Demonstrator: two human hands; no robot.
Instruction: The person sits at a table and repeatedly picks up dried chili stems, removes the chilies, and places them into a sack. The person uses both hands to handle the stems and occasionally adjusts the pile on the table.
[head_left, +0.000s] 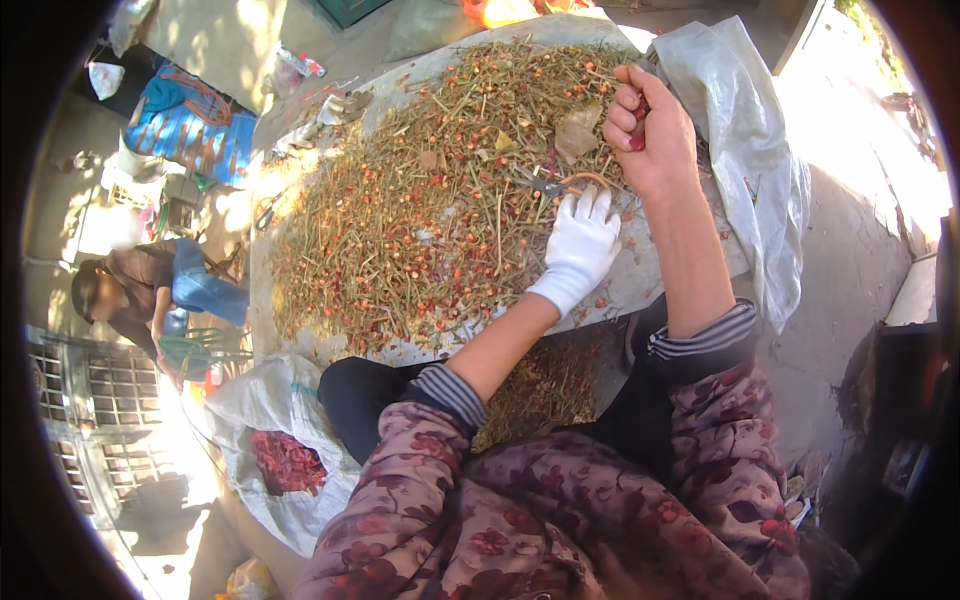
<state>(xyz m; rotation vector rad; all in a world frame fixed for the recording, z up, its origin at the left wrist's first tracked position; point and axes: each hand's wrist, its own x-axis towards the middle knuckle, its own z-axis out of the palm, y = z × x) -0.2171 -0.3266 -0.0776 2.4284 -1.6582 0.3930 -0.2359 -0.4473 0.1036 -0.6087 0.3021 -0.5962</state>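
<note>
My left hand (579, 244), in a white glove, lies palm down at the near edge of a pile of cut stems and red and orange bits (420, 225). Its fingertips touch or nearly touch the orange handles of a pair of scissors or snips (551, 186); whether they grip them I cannot tell. My bare right hand (651, 124) is raised over the right side of the pile, fingers curled around dark red pieces (637, 142), which look like dried chili peppers. A brown dry leaf (577, 133) lies beside it.
The pile spreads over a pale low table (660, 262). A crumpled plastic sheet (750, 150) hangs off its right side. At lower left stands an open white woven sack (262, 390) holding dried red peppers (289, 463). A person (150, 289) bends at far left, near a green basket-like object.
</note>
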